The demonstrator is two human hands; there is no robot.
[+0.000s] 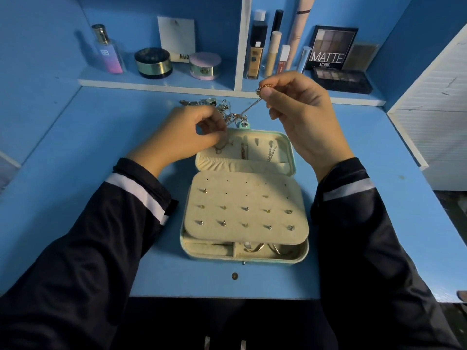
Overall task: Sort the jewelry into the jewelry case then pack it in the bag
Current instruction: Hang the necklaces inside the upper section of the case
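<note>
Matt velvety cloth panel (227,198) — glinting metal studs (244,208) — fine shiny metal chain (246,109)

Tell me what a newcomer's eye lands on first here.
First come the two hands above the middle of the blue desk. The left hand and right hand each pinch a thin chain stretched between them. Just below lies the open jewelry case, its cream panel dotted with rows of earrings. On the shelf behind, at the right, a palette marked MATTE stands out.

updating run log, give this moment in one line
left hand: pinches chain | right hand: pinches chain | case: open | step: sorting
</note>
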